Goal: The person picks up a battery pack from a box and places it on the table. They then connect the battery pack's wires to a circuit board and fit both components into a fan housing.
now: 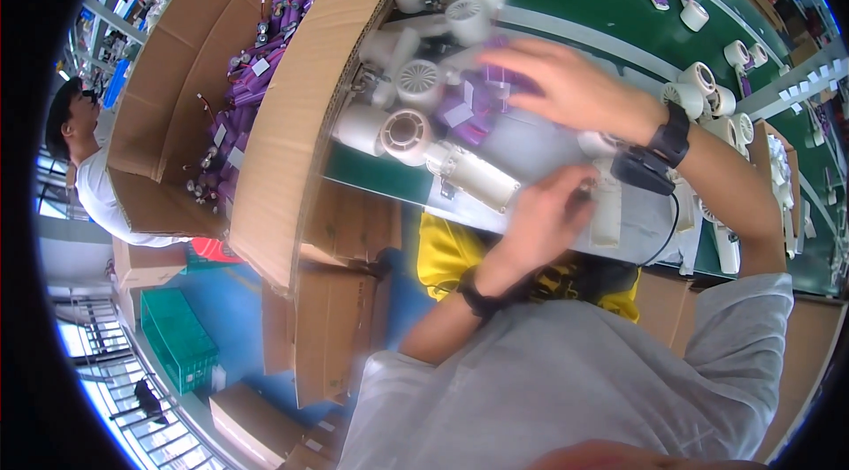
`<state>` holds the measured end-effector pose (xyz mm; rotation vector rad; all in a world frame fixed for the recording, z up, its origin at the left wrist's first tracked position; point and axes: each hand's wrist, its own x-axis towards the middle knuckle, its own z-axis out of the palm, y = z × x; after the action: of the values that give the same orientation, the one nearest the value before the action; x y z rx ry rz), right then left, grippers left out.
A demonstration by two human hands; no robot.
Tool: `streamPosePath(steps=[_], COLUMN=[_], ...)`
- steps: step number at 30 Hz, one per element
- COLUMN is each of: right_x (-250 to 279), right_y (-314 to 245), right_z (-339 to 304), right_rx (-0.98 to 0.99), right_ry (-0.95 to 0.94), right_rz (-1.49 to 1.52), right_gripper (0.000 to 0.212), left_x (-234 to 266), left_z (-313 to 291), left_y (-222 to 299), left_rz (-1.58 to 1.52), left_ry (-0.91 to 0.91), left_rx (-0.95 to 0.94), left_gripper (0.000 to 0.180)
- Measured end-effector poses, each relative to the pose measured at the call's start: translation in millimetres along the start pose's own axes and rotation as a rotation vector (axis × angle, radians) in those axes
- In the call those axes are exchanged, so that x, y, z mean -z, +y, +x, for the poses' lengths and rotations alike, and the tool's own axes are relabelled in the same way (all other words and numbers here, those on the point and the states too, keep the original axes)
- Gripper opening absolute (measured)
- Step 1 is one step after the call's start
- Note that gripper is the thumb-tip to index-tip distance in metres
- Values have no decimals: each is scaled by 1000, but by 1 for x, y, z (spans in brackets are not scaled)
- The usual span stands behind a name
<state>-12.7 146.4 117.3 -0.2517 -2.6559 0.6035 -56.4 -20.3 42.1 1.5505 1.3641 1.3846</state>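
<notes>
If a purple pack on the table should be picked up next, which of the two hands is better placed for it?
Probably the right hand: its fingers, though blurred, are at the purple packs. The left hand is farther away, beside a white housing.

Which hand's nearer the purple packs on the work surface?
Right: the right hand, blurred, is right at the purple packs. The left hand is farther off, beside an open white housing.

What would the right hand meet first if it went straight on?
The right hand would probably meet the purple packs first, before the white fan heads; blur leaves the depth unclear.
</notes>
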Motion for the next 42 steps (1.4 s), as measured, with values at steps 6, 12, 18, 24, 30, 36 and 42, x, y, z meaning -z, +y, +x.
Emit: streamPosePath(steps=[6, 12, 18, 24, 30, 36, 42], right_x=[69, 47, 36, 64, 121, 190, 93], right_y=[31, 45, 48, 8, -43, -120, -142], right_z=[-10, -22, -25, -45, -127, -212, -213], right_rx=[-131, -403, -159, -270, -375, -552, -885], right_ry=[-131, -331, -166, 148, 539, 571, 354], right_rz=[-222, -90, -125, 40, 666, 819, 515], right_gripper=[40, 40, 38, 33, 46, 58, 49], left_x=[-3, 1, -7, -2, 6, 10, 25], left_z=[2, 7, 12, 16, 23, 29, 19], left_y=[-1, -2, 1, -4, 1, -1, 13], left_rz=[30, 98, 265, 280, 266, 198, 135], left_ry=[3, -46, -35, -77, -152, -214, -316], left_rx=[39, 38, 23, 7, 3, -4, 49], left_gripper=[22, 21, 16, 14, 15, 18, 33])
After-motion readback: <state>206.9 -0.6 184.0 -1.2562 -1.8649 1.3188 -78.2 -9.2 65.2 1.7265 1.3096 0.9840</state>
